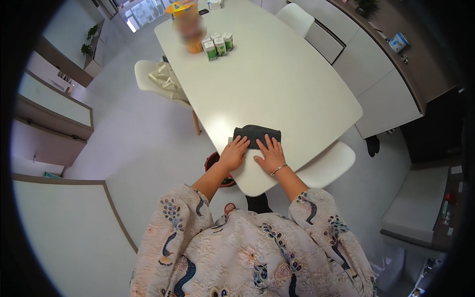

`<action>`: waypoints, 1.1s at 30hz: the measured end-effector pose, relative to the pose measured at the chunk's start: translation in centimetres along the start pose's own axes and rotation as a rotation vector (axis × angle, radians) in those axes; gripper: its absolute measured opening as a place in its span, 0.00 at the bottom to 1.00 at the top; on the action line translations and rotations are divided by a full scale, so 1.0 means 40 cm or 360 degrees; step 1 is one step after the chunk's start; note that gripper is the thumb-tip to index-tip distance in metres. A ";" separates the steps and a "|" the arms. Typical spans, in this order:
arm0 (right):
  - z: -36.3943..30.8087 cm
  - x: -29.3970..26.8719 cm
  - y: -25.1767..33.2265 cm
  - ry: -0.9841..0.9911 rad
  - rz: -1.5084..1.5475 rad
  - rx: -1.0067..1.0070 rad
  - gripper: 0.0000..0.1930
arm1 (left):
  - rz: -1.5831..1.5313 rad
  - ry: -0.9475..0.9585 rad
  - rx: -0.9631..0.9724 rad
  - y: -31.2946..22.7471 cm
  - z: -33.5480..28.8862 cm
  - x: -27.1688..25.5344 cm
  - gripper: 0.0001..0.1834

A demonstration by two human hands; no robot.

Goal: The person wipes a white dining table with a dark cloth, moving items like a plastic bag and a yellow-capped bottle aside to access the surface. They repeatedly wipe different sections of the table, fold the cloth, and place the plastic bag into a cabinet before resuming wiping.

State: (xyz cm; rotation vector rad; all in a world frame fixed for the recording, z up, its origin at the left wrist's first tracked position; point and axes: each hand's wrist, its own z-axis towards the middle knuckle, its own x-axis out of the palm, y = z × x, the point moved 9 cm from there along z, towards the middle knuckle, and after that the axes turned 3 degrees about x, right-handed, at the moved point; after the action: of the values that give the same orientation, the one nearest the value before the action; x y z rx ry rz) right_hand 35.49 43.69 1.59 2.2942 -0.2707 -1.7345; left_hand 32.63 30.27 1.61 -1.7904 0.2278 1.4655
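Note:
A folded black cloth point(256, 133) lies near the close end of the white table point(277, 94), its far edge slightly rounded. My left hand point(234, 154) rests flat on the near left part of the cloth, fingers stretched out. On its near right part lies my right hand point(271, 154), fingers spread and thumb pointing left toward the other hand. A thin bracelet point(278, 169) circles my right wrist. Both palms are partly over the bare tabletop, and the fingers cover the cloth's near edge.
Several green-and-white cartons point(217, 45) stand toward the table's far left, beside a blurred patch and an orange-yellow package point(181, 8). White chairs point(326, 166) flank the table; one holds a pale bag point(166, 78). A red-rimmed bin point(212, 161) sits under the left edge.

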 end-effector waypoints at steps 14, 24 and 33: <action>-0.344 0.056 0.054 -0.0273 0.0058 -0.0108 0.33 | -0.0072 -0.0254 0.0347 -0.164 -0.270 -0.017 0.34; -0.355 -0.016 -0.106 -0.0886 0.0503 0.0098 0.19 | -0.0334 -0.0698 -0.0319 -0.036 -0.281 -0.027 0.23; -0.287 -0.034 -0.091 -0.0704 0.0255 -0.0003 0.12 | 0.0003 -0.0442 -0.0360 -0.091 -0.189 -0.059 0.09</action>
State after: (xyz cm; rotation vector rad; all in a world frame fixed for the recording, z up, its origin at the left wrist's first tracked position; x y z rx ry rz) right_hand 46.16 48.57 4.67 1.8047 -0.5172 -2.1314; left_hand 39.65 26.88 5.50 -1.7325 -0.0805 1.7774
